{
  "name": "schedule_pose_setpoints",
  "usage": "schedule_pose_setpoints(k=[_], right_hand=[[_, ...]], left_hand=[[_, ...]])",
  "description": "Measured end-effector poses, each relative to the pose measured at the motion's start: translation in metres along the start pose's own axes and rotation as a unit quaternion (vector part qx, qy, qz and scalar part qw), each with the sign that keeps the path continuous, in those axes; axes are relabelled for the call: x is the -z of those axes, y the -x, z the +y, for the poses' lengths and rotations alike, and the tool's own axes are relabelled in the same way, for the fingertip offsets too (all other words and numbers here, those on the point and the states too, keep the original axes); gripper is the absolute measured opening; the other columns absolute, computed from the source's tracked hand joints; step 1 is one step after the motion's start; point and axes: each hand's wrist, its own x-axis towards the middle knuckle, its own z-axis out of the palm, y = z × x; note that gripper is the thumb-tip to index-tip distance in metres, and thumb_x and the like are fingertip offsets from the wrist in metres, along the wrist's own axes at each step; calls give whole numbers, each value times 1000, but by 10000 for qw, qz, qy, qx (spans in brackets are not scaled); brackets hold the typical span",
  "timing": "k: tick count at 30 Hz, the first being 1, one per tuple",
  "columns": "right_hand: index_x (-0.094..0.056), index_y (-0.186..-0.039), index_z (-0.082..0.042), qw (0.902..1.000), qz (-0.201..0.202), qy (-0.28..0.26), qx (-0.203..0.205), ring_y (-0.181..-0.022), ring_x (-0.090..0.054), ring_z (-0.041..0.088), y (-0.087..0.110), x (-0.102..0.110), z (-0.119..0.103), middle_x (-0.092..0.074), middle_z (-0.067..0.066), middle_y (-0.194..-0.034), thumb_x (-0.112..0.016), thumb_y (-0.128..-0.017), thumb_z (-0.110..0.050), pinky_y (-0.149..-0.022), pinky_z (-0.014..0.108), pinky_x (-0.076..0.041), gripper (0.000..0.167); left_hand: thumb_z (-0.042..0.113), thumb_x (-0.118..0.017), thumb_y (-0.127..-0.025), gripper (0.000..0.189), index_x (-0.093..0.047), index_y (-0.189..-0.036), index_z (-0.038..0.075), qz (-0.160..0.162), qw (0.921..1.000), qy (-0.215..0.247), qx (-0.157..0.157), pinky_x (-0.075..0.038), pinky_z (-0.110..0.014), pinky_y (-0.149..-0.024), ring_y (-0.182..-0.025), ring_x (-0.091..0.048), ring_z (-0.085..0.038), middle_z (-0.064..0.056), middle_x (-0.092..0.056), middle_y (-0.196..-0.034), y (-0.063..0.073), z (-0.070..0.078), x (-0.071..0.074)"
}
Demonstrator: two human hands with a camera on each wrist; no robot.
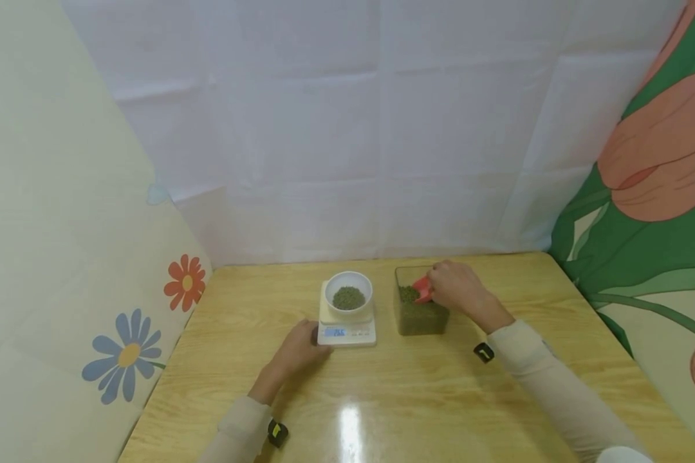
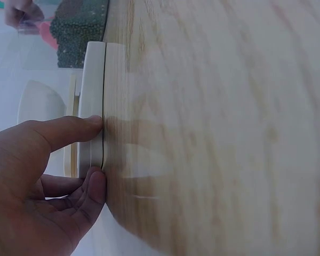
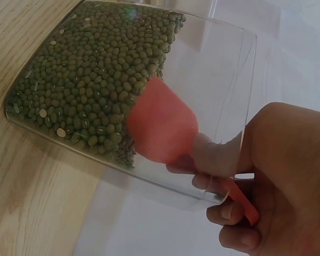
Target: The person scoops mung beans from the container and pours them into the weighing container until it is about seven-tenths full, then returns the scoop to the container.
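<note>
Nearest: left hand [image 1: 301,348], thumb and fingers pinching a front corner of the scale [image 1: 360,335], apparently to steady it | right of scale: clear container [image 1: 421,325] of green beans [image 3: 96,74] | right hand [image 1: 457,289] at container's rim, fingers curled round red scoop [image 3: 162,122], blade against beans, presumably for loading | bowl [image 1: 349,279], part-filled, on scale's platform, likely so weight registers

Head view looks down from above; wrist views (closer) share the scoop [image 3: 162,122]

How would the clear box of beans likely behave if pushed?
The box would probably feel heavy, with beans piled deep inside. Sitting flat on the table, it would likely slide before tipping. It looks smooth and may be slippery.
</note>
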Motion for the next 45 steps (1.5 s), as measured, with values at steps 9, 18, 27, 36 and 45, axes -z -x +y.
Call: schedule_pose_setpoints(k=[9, 18, 27, 36, 45], right_hand=[[-73, -81, -4, 9999, 27, -101, 39, -70, -62, 24, 0, -3, -1, -66, 8, -80, -73, -87, -7, -58, 41, -58, 7], [-74, -84, -4, 9999, -75, -151, 18, -71, -62, 22, -2, -4, -1, -66, 7, -81, -75, -90, -8, -60, 39, -58, 7], [-74, -84, -4, 9997, -123, -231, 14, -71, -63, 22, -3, -3, -3, -68, 6, -82, -75, -89, -7, -59, 38, -57, 6], [-71, -82, -5, 9996, -155, -249, 45, -75, -65, 25, -7, -4, -3, -69, 8, -82, -72, -92, -7, -62, 42, -59, 10], [-72, -83, -6, 9993, -122, -327, 157, -80, -69, 28, -7, -5, -3, -72, 8, -85, -74, -91, -7, -66, 44, -61, 8]], left_hand=[[18, -86, -87, 37, -75, -120, 5, 8, 10000, -17, -48, -58, -53, -102, -101, -62, -21, -8, -73, -108, 0, -1, -2], [18, -86, -86, 39, -75, -120, 4, 21, 9999, -122, -57, -58, -53, -101, -101, -62, -22, -9, -72, -107, 0, -1, -1], [20, -86, -86, 39, -76, -120, 4, 16, 9999, -126, -41, -57, -51, -100, -98, -60, -20, -6, -71, -105, 0, -1, -1], [20, -86, -87, 38, -75, -121, 5, 21, 10000, -16, 5, -57, -52, -101, -100, -60, -21, -6, -70, -107, 1, 0, 1], [21, -87, -86, 40, -75, -121, 4, 17, 9999, -113, -3, -57, -53, -101, -101, -61, -21, -8, -71, -108, 1, -1, 0]])
